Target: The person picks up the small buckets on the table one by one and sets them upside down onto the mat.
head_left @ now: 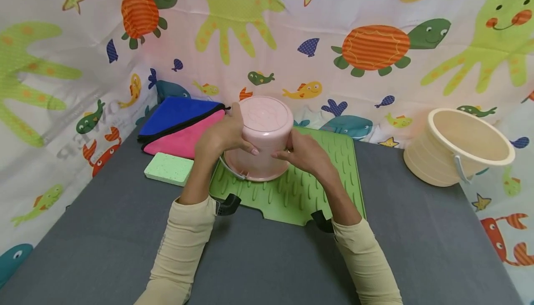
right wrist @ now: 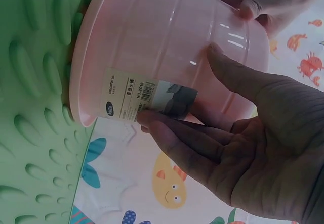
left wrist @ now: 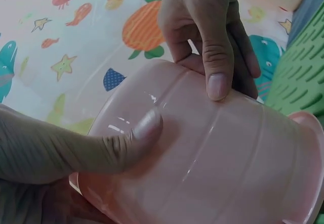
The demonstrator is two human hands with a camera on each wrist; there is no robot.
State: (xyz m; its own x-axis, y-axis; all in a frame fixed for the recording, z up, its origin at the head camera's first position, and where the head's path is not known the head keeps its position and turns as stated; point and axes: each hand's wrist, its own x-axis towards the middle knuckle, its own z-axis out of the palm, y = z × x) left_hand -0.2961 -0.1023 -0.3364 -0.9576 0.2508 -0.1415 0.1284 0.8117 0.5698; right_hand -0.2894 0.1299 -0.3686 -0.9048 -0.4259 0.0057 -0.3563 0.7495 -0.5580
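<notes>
A pink bucket (head_left: 267, 149) is upside down at the green ridged mat (head_left: 329, 156), its flat base facing up and its wide rim at the mat. My left hand (head_left: 223, 136) grips its left side near the base, thumb laid along the wall (left wrist: 126, 143). On the opposite side my right hand (head_left: 310, 152) holds the wall between thumb and fingers. A paper label (right wrist: 147, 97) shows on the bucket by the right fingertips. The bucket's pale handle (head_left: 229, 168) hangs at the lower left of the rim.
A cream bucket (head_left: 442, 156) stands upright at the right edge of the grey table (head_left: 267, 258). Left of the mat lie a blue and pink cloth item (head_left: 179, 119) with black edging and a light green speckled sponge (head_left: 168, 168). A printed sea-animal curtain (head_left: 258, 27) hangs behind.
</notes>
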